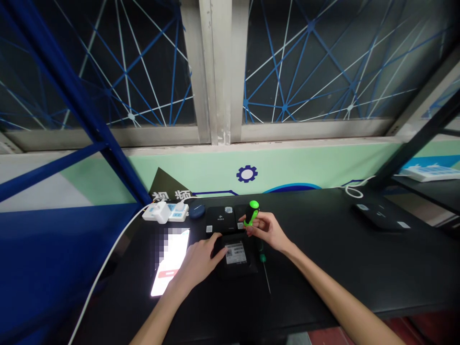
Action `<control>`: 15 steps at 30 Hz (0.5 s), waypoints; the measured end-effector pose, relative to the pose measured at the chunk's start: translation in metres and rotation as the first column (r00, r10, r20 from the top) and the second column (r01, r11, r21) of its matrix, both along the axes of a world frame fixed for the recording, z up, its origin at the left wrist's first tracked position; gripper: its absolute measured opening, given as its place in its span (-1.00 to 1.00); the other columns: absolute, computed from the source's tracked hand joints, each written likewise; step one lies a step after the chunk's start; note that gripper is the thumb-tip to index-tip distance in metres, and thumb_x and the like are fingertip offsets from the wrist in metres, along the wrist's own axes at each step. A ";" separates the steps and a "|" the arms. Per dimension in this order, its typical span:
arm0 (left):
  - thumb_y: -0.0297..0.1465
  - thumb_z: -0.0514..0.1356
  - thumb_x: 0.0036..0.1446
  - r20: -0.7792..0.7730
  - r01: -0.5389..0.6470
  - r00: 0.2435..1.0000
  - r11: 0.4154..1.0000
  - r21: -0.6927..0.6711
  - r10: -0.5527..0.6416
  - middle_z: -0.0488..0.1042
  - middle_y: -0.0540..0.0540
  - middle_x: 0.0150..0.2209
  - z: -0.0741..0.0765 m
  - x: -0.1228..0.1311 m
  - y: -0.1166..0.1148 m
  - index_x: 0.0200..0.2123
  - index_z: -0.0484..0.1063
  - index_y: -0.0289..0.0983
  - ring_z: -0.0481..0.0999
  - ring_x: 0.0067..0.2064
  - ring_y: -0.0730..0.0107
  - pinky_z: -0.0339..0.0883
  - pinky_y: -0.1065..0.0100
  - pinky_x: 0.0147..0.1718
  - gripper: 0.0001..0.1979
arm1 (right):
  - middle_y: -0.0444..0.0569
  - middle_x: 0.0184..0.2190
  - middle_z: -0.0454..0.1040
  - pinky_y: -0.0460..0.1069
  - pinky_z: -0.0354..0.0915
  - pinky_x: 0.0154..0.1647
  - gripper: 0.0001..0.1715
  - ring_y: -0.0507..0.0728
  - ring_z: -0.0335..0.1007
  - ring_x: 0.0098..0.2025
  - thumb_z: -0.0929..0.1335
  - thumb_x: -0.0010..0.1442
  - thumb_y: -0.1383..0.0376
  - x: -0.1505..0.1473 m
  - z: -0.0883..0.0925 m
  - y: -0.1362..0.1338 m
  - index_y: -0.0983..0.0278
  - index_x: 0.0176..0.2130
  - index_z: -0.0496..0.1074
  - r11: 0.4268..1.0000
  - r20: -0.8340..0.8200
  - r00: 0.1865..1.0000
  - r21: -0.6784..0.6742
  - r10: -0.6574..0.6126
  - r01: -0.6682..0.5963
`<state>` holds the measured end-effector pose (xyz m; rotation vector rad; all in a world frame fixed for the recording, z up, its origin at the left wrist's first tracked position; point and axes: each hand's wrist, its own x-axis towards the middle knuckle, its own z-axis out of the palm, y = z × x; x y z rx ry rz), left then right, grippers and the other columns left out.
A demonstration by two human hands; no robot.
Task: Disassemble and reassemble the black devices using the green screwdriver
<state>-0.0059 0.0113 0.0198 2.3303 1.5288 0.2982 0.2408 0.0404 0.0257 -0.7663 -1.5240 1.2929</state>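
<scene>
A flat black box-shaped device [223, 269] with a white printed label [235, 253] lies on the black table in front of me. My left hand [206, 255] rests on its left side, fingers apart. My right hand [266, 229] is closed around a green and black screwdriver [253, 210], held upright over the device's far right corner. The screwdriver's tip is hidden. Just right of the device lies a second screwdriver [263, 258], with a green-collared handle and a thin metal shaft pointing toward me.
Behind the device sit black boxes with small labels, one of them a black box [220, 218]. To the left are a lit phone [171, 261], a white power strip [179, 213] with plugs and a dark round object [196, 211]. Another black device [379, 216] lies far right.
</scene>
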 end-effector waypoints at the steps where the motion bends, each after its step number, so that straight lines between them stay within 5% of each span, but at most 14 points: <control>1: -0.11 0.00 0.36 0.001 0.001 1.000 1.000 0.000 -0.001 0.57 -0.09 -0.27 0.000 0.000 0.000 0.14 0.31 -0.17 0.59 -0.29 0.15 0.20 0.38 -0.45 -0.59 | -0.08 -0.43 0.50 -0.05 0.42 -0.33 -0.59 0.05 0.44 -0.42 0.51 0.10 0.16 0.000 0.000 0.000 0.31 -0.09 0.54 1.000 -0.004 1.000 -0.001 0.001 -0.001; 15: -0.11 0.01 0.35 -0.001 0.003 1.000 1.000 0.006 -0.003 0.57 -0.08 -0.30 0.001 0.000 0.000 0.12 0.32 -0.17 0.58 -0.31 0.15 0.17 0.38 -0.47 -0.60 | -0.12 -0.45 0.48 -0.10 0.42 -0.40 -0.66 0.03 0.44 -0.45 0.55 0.03 0.25 -0.003 -0.001 0.003 0.28 -0.23 0.44 1.000 -0.039 0.999 0.016 -0.011 0.012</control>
